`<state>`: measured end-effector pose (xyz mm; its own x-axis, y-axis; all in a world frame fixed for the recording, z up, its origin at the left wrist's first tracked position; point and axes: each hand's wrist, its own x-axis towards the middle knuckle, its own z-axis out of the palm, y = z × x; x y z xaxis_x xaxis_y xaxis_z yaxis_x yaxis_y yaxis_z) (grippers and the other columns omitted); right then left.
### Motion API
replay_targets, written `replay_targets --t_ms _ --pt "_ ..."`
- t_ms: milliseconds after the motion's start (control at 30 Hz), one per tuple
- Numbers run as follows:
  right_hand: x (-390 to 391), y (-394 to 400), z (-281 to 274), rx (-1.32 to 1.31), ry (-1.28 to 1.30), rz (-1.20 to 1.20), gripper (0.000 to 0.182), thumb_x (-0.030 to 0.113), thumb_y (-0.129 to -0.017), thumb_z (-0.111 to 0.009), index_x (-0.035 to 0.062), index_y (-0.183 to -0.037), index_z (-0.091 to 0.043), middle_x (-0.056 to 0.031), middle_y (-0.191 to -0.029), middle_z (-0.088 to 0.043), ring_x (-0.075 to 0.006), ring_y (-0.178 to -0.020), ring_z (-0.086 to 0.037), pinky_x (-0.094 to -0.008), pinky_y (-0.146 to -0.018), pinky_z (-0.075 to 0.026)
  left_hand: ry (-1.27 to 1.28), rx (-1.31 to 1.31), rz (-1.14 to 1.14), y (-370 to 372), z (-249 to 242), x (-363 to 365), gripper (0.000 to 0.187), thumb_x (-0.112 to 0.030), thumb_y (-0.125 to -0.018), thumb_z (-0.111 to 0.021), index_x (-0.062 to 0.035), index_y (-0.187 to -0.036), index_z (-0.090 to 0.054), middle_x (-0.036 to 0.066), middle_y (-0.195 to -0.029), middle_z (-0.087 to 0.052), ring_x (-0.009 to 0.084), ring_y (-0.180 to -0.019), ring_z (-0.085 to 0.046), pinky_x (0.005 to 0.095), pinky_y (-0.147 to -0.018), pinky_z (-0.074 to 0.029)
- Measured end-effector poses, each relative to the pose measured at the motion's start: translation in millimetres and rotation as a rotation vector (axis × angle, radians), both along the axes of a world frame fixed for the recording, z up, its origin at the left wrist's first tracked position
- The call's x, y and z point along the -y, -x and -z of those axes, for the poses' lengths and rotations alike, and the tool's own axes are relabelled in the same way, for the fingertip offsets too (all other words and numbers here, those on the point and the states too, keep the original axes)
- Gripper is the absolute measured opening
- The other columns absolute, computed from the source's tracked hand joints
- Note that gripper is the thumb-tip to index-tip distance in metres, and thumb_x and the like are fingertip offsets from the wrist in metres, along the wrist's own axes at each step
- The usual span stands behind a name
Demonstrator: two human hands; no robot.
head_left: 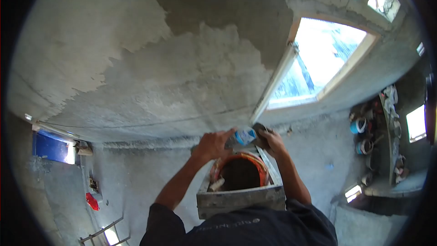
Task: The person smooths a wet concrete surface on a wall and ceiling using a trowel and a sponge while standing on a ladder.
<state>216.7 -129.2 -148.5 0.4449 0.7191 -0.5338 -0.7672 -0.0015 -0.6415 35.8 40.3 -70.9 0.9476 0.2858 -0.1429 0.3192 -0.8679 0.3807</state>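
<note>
My left hand (pixel 213 146) is closed around one end of a clear plastic bottle with a blue label (pixel 245 136), which lies roughly sideways. At the bottle's other end, my right hand (pixel 271 142) grips a dark, rounded thing that I cannot make out clearly. Below both hands an orange-rimmed bucket (pixel 264 167) sits on a grey wooden stand (pixel 241 200); its inside looks dark. A small pale object (pixel 217 184) rests at the bucket's left edge.
A plastered wall (pixel 191 73) with damp, darker patches rises in front, with a bright window (pixel 323 59) on the right. Buckets (pixel 358 125) and other items stand at the far right. A red object (pixel 92 201) and a metal frame (pixel 102 232) are at lower left.
</note>
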Motion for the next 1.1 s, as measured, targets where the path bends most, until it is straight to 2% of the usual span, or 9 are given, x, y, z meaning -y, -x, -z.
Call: replay_targets --t_ms 533,633,700,733,800,900,933,1033,1100 --pt "-27 1 12 -0.142 -0.030 0.066 0.020 0.008 -0.090 -0.060 -0.0065 -0.103 -0.057 -0.0142 -0.092 -0.063 -0.0235 -0.079 -0.067 -0.0352 -0.071 -0.061 -0.186 -0.093 0.056 -18 -7 -27 0.078 -0.030 -0.069 -0.077 -0.0238 -0.140 -0.044 0.011 -0.088 -0.065 0.0317 -0.079 -0.067 0.0431 -0.070 -0.054" --pt "-25 -10 35 -0.235 -0.089 0.068 0.020 0.009 -0.089 -0.061 -0.0059 -0.103 -0.058 -0.0141 -0.091 -0.064 -0.0223 -0.078 -0.067 -0.0339 -0.070 -0.061 -0.074 0.015 0.015 -18 -7 -29 0.073 -0.031 -0.073 -0.077 -0.0187 -0.137 -0.045 0.013 -0.090 -0.065 0.0312 -0.082 -0.068 0.0409 -0.072 -0.054" --pt "-22 -16 40 -0.183 0.004 0.032 0.020 0.009 -0.088 -0.063 -0.0052 -0.102 -0.059 -0.0138 -0.093 -0.065 -0.0215 -0.078 -0.068 -0.0319 -0.070 -0.061 0.295 0.531 -0.148 -17 6 -31 0.062 -0.031 -0.078 -0.077 -0.0073 -0.127 -0.049 0.013 -0.091 -0.067 0.0264 -0.082 -0.069 0.0373 -0.073 -0.055" --pt "-22 -9 7 -0.088 0.104 0.026 0.020 0.009 -0.087 -0.063 -0.0052 -0.101 -0.060 -0.0129 -0.092 -0.066 -0.0207 -0.077 -0.068 -0.0308 -0.068 -0.060 0.284 0.539 -0.165 -15 14 -33 0.062 -0.031 -0.078 -0.077 -0.0073 -0.127 -0.049 0.013 -0.091 -0.067 0.0264 -0.082 -0.069 0.0373 -0.073 -0.055" --pt "-20 -6 15 -0.115 0.100 0.044 0.019 0.010 -0.087 -0.064 -0.0037 -0.100 -0.061 -0.0121 -0.090 -0.066 -0.0199 -0.074 -0.067 -0.0301 -0.063 -0.058 0.703 0.829 -0.506 -7 29 -35 0.063 -0.027 -0.076 -0.081 -0.0024 -0.123 -0.048 0.009 -0.088 -0.067 0.0242 -0.082 -0.069 0.0363 -0.076 -0.055" --pt "-9 -5 35 -0.115 0.076 0.042 0.018 0.011 -0.088 -0.063 -0.0018 -0.100 -0.061 -0.0121 -0.090 -0.066 -0.0194 -0.073 -0.066 -0.0299 -0.061 -0.057 1.029 1.104 -0.547 -2 35 -44 0.061 -0.020 -0.078 -0.080 -0.0001 -0.121 -0.043 0.009 -0.087 -0.065 0.0228 -0.080 -0.068 0.0347 -0.073 -0.055" --pt "-9 -1 31 -0.047 0.061 0.064 0.019 0.012 -0.088 -0.063 -0.0016 -0.101 -0.061 -0.0114 -0.091 -0.066 -0.0194 -0.075 -0.066 -0.0305 -0.063 -0.057 1.187 1.048 -0.495 1 -1 -37 0.056 -0.018 -0.083 -0.075 -0.0019 -0.122 -0.039 0.010 -0.087 -0.064 0.0235 -0.076 -0.068 0.0354 -0.070 -0.056" --pt "-18 21 40 0.043 0.059 0.069 0.023 0.014 -0.089 -0.062 -0.0016 -0.106 -0.060 -0.0101 -0.095 -0.065 -0.0196 -0.081 -0.066 -0.0318 -0.068 -0.056 1.115 1.153 -0.542 -3 -21 -25 0.031 -0.021 -0.087 -0.069 -0.0002 -0.104 -0.052 0.011 -0.085 -0.066 0.0236 -0.068 -0.068 0.0370 -0.063 -0.057" --pt "-37 54 19 0.018 0.156 0.076 0.035 0.014 -0.090 -0.063 -0.0019 -0.120 -0.055 -0.0101 -0.108 -0.063 -0.0205 -0.095 -0.064 -0.0330 -0.073 -0.056 1.164 1.167 -0.560 -10 -29 -16 0.031 -0.019 -0.087 -0.069 -0.0004 -0.104 -0.053 0.011 -0.085 -0.066 0.0237 -0.069 -0.069 0.0365 -0.064 -0.057"
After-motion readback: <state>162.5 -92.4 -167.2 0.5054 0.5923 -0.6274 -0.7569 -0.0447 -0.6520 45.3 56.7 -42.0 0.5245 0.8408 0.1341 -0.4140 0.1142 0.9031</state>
